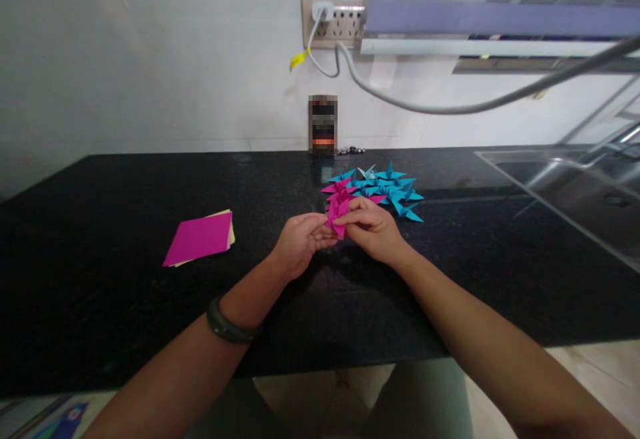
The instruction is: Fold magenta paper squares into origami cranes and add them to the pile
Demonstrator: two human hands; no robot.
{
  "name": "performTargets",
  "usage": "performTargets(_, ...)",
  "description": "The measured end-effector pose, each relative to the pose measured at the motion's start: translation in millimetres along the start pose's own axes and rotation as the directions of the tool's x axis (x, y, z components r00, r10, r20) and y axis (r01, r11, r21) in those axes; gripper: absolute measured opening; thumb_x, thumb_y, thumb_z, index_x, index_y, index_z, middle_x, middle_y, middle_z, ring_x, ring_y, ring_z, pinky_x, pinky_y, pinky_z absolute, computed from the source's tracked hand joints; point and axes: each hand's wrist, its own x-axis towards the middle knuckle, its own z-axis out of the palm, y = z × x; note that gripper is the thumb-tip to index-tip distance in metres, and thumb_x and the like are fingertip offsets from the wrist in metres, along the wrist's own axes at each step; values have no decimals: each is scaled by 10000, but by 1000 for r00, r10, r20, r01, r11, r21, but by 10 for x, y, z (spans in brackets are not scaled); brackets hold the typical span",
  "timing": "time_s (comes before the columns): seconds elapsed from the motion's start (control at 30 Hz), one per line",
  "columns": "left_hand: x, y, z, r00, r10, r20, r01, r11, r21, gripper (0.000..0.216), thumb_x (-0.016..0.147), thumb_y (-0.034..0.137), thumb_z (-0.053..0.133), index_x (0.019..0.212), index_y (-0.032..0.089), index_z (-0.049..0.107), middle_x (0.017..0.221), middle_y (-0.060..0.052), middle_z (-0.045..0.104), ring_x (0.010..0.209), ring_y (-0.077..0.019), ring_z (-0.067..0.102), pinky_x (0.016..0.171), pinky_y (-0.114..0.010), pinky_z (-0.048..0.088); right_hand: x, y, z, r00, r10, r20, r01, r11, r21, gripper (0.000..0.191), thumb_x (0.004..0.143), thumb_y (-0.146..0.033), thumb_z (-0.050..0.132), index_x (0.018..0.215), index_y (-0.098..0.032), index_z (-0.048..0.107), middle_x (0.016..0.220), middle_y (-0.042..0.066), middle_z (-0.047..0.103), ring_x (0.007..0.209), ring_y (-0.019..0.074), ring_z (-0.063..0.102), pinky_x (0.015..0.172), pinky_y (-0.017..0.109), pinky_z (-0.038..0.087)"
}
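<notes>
My left hand (300, 242) and my right hand (373, 229) meet over the black counter (100, 305), both pinched on a small folded magenta paper piece (337, 215). A dark band circles my left wrist. Just behind the hands lies a heap of folded paper shapes: a few magenta ones (340, 191) at the left and several blue ones (390, 189) to the right.
A stack of flat paper sheets (200, 239), magenta on top with yellow beneath, lies to the left. A steel sink (575, 192) is set in at the right. A socket strip with a plugged cable (333, 22) and a small blurred box (323, 125) are at the wall.
</notes>
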Motion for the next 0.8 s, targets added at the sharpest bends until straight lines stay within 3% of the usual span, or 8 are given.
performTargets(0.17, 5, -24, -5, 999, 33, -28, -32, 998, 52, 286, 541, 303, 769, 688, 100, 629, 619, -23, 653, 550, -87, 590, 557, -200, 477, -2, -80, 8, 993, 115, 38, -117, 992, 38, 156, 784, -193, 512, 753, -201, 666, 739, 16, 504, 739, 135, 501, 648, 295, 431)
performTargets(0.27, 20, -43, -11, 995, 79, -56, -75, 994, 75, 312, 511, 316, 783, 675, 108, 619, 602, -11, 642, 543, -85, 579, 555, -205, 475, -3, -83, 61, 971, 237, -24, -233, 965, 124, 83, 746, -267, 602, 770, -188, 605, 745, 10, 520, 731, 129, 508, 636, 277, 437)
performTargets(0.4, 33, -60, -3, 982, 160, -96, -143, 976, 167, 293, 527, 321, 766, 676, 118, 617, 594, -8, 639, 533, -86, 569, 570, -222, 475, -2, -38, 142, 929, 367, -57, -318, 866, 387, 369, 643, -313, 710, 893, -209, 461, 724, -33, 521, 595, 82, 494, 543, 226, 427)
performTargets(0.6, 31, -56, -12, 963, 262, -65, -227, 918, 325, 185, 620, 294, 683, 678, 133, 611, 554, 5, 607, 504, -85, 527, 536, -217, 431, 25, -78, 148, 903, 424, -63, -347, 809, 474, 452, 613, -323, 737, 939, -214, 444, 612, -73, 522, 509, 64, 499, 502, 202, 428)
performTargets(0.8, 38, -41, -39, 944, 320, 83, -323, 841, 434, 88, 690, 234, 597, 708, 149, 586, 591, 23, 586, 548, -82, 514, 551, -203, 408, 60, -98, 67, 780, 625, 39, -516, 606, 605, 331, 642, -416, 685, 829, -159, 592, 634, -36, 529, 511, 60, 480, 410, 179, 452)
